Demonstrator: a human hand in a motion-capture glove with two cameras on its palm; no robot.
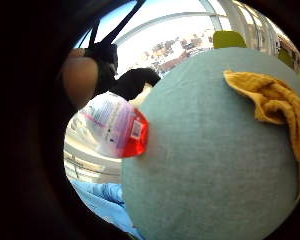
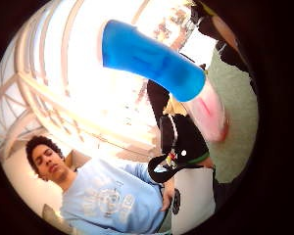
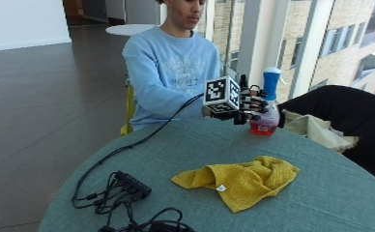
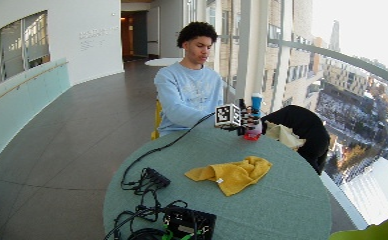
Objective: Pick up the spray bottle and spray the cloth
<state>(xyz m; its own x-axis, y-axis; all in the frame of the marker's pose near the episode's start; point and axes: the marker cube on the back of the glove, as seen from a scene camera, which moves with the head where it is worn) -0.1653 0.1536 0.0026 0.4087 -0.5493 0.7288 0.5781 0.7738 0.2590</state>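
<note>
A spray bottle (image 3: 265, 110) with a blue spray head and red liquid at its bottom is upright at the far edge of the round green table (image 3: 175, 150). My gloved right hand (image 3: 244, 104) grips its middle from the side, fingers curled round the body. I cannot tell whether its base touches the table. The palm views show the bottle (image 1: 117, 125) and its blue head (image 2: 147, 58) close up. A crumpled yellow cloth (image 3: 239, 181) lies near the table's middle, well apart from the hand, and shows as the cloth (image 1: 280, 107) and the cloth (image 4: 230, 174).
Black cables and a small black box (image 3: 126, 186) lie on the near left of the table. A black jacket (image 3: 345, 113) hangs over a chair at the right, with beige fabric (image 3: 313, 129) on it. The person sits just behind the bottle.
</note>
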